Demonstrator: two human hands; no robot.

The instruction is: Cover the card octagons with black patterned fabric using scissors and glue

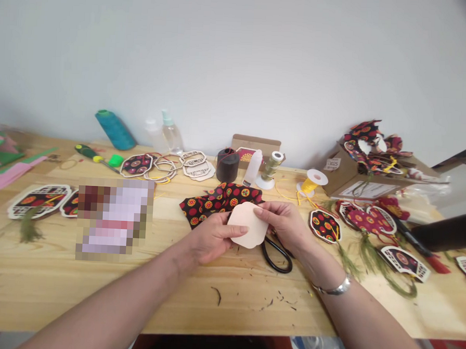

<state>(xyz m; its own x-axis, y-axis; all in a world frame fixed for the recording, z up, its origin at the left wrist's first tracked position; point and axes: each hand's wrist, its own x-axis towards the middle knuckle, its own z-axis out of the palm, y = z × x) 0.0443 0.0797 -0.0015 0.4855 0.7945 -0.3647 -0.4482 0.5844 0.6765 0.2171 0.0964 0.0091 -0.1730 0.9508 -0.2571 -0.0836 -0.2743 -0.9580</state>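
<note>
I have both hands in the head view, working above the bench (152, 300), about midway between its left and right edges. The pale card (251, 238) is held up between them, its broad face toward the camera.

My left hand (212, 238) has the card's left side in a nearly closed pinch, thumb flat across the face and fingers tucked behind. My right hand (285, 221) pinches the upper right corner, the thumb pressed on the front; its fingers are partly hidden, so I can't tell how far they curl behind.

The patterned cloth (206, 202) lies rumpled just beyond the card, toward the bench's back edge. I can't tell whether any fingertips touch it. A black looped handle (286, 268) pokes out below the right hand, on the near side, and dark clippings (279, 301) are scattered closer to the front edge.

Along the back edge stand a black spool (227, 166), a small white bottle (252, 169) and a yellow thread reel (308, 186). A cardboard box (338, 180) sits toward the back right corner, with tasselled ornaments (325, 225) in front of it.
</note>
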